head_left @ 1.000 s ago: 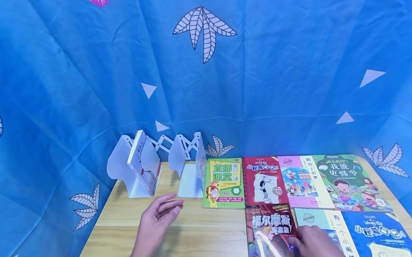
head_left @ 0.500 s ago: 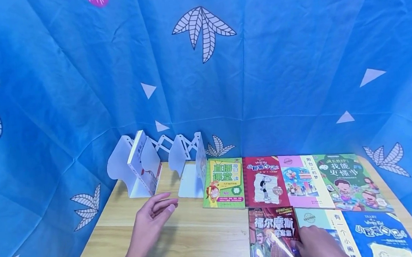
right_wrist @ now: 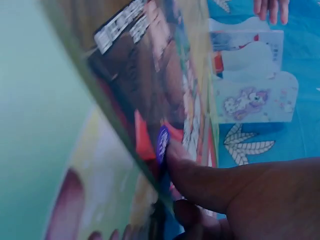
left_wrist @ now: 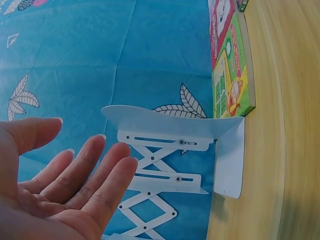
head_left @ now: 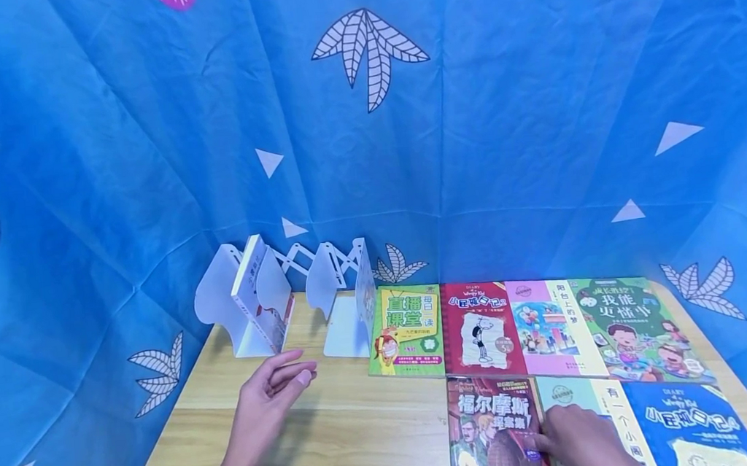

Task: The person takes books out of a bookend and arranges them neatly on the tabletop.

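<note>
In the head view, my right hand is at the right edge of a dark red detective paperback book. The right wrist view shows the thumb on the cover and fingers curled at the edge, pinching the book, which is tilted there. My left hand hovers over the table, holding nothing, fingers relaxed and thumb apart. Nearest to it is a white expandable book rack. One white-spined book stands upright in its left part. In the left wrist view, the left hand is beside the rack's scissor links.
Several books lie flat on the wooden table: a green-yellow one, a red one, a pink one, a green one, a pale green one and a blue one. A blue patterned curtain stands behind.
The dark red book has shifted and tilted slightly, and the bright glare on its cover has faded. My left hand has drifted slightly left. My right hand stays at the book's edge.
</note>
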The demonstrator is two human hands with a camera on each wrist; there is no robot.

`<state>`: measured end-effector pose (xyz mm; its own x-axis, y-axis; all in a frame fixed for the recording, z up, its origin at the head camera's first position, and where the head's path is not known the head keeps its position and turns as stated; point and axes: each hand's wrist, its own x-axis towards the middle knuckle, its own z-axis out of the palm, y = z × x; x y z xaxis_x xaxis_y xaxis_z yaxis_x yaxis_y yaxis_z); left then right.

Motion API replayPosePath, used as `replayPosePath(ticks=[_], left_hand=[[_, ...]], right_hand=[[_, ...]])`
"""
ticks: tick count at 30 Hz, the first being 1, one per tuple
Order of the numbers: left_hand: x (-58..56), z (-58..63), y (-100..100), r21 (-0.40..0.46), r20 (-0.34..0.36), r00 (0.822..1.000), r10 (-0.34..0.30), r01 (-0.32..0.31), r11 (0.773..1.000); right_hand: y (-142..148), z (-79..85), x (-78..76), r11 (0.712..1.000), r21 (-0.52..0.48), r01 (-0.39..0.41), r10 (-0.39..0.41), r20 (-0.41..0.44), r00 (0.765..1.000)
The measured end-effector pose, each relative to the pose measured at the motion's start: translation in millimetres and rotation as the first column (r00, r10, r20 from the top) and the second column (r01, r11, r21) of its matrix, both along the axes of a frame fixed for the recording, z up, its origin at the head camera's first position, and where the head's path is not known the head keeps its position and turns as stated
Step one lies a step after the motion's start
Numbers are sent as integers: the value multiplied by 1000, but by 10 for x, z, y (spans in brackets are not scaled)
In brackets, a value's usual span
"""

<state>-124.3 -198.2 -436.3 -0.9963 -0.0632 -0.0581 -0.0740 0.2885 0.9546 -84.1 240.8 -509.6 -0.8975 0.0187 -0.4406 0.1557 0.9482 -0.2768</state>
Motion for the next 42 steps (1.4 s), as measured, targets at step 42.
replayPosePath(ticks=[42], left_hand=[[-358,-26,-323,-174,-209,926,314,-351,920]], right_hand=[[85,258,27,982,-177,72,-87,-80,993]])
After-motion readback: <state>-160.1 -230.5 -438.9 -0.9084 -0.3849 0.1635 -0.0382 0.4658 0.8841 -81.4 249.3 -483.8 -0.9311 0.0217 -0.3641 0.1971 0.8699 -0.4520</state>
